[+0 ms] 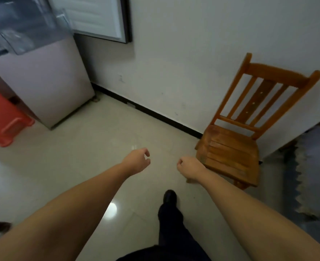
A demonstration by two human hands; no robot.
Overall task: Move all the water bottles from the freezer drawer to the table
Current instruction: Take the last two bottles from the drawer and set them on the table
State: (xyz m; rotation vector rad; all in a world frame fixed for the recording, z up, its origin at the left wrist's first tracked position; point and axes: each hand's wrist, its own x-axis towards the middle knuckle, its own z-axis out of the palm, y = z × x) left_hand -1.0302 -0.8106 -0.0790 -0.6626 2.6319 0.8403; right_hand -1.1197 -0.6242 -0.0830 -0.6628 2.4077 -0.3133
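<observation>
**Both hands empty, freezer off to the left**

Left hand (137, 160) and right hand (190, 167) hang over the tiled floor (84, 159), fingers loosely curled, holding nothing. The clear freezer drawer (22, 29) sticks out at top left, too blurry to spot bottles. Wooden chair (238, 140) sits right.

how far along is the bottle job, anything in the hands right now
Done: cannot tell; no bottle shows, and only the table's edge at right is in view. In hand: nothing; the left hand and right hand hang loosely curled over the floor. Left: the fridge stands open at upper left with a clear drawer pulled out, its contents too blurred to read.
</observation>
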